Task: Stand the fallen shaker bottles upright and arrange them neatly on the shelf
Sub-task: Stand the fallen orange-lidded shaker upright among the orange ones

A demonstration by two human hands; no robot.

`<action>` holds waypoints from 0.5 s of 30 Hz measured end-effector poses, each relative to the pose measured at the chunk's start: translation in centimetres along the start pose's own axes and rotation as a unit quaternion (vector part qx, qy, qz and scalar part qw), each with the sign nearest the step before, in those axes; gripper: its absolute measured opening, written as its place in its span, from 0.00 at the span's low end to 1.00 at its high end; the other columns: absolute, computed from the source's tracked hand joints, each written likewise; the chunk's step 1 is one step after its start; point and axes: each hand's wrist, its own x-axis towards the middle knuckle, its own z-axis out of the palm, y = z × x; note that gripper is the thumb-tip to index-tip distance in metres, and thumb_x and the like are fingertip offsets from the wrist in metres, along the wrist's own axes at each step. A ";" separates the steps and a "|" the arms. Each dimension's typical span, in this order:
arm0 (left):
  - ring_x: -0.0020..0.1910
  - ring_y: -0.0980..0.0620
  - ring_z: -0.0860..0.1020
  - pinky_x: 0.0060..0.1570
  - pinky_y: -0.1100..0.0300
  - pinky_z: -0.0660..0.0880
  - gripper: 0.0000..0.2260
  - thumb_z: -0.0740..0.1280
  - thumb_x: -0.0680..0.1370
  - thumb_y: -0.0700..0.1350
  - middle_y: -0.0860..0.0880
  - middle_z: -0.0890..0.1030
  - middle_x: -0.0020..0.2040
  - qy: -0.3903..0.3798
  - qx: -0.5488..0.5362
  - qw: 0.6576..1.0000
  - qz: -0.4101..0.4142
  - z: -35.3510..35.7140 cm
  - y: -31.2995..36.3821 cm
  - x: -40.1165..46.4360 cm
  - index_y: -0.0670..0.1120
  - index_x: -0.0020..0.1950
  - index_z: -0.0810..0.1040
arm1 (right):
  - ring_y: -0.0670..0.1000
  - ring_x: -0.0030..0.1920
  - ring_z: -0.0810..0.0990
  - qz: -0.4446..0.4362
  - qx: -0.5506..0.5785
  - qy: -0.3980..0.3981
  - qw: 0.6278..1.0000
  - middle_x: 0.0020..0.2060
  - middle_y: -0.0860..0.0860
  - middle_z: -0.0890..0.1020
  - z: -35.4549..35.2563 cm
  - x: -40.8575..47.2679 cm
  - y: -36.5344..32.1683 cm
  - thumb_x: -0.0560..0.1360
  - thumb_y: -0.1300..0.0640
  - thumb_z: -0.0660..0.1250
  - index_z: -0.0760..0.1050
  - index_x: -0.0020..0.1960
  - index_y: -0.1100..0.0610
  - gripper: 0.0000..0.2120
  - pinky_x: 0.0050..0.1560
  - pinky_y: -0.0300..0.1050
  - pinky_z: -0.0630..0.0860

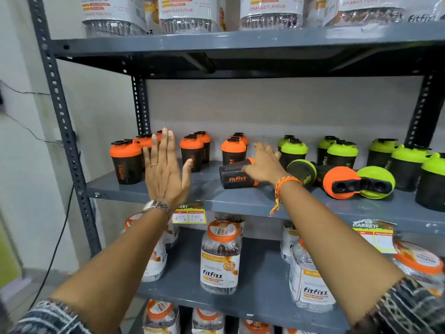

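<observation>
On the grey middle shelf (236,201) stand black shaker bottles, orange-lidded ones (125,161) on the left and green-lidded ones (342,154) on the right. An orange-lidded shaker (234,178) lies on its side at mid shelf, base toward the left; my right hand (265,165) rests on top of it, fingers curled over its body. More fallen shakers lie to the right: one showing its green base cap (302,172), one with an orange lid (339,182), one with a green lid (378,180). My left hand (166,169) hovers flat and open in front of the left orange bottles.
Clear jars with orange lids (220,256) fill the lower shelves, and more jars line the top shelf (240,42). Price tags (190,215) hang on the middle shelf's front edge. The perforated rack post (65,131) and a black cable (57,242) are at the left.
</observation>
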 end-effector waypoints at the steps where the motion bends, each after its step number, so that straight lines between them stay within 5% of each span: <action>1: 0.82 0.47 0.46 0.80 0.46 0.42 0.32 0.52 0.82 0.57 0.47 0.52 0.83 -0.008 -0.006 1.000 -0.010 -0.2 -0.6 -0.6 0.45 0.83 0.49 | 0.67 0.74 0.65 0.017 0.015 -0.014 1.000 0.72 0.63 0.68 0.4 0.1 -0.1 0.76 0.49 0.71 0.61 0.76 0.62 0.35 0.72 0.56 0.62; 8: 0.82 0.46 0.52 0.80 0.44 0.47 0.31 0.51 0.81 0.57 0.46 0.60 0.81 -0.082 -0.019 0.996 -0.037 1.1 -7.8 -5.2 0.45 0.81 0.56 | 0.68 0.73 0.68 0.125 0.101 0.017 0.987 0.72 0.65 0.70 2.9 0.6 -0.5 0.80 0.43 0.66 0.62 0.74 0.61 0.32 0.70 0.61 0.69; 15: 0.79 0.42 0.60 0.80 0.51 0.43 0.28 0.52 0.81 0.57 0.43 0.69 0.77 -0.149 -0.013 0.989 0.009 1.7 -12.0 -6.9 0.45 0.78 0.65 | 0.66 0.70 0.72 0.158 0.179 0.035 0.971 0.68 0.62 0.75 4.4 0.4 -0.1 0.74 0.42 0.74 0.63 0.71 0.62 0.37 0.66 0.58 0.74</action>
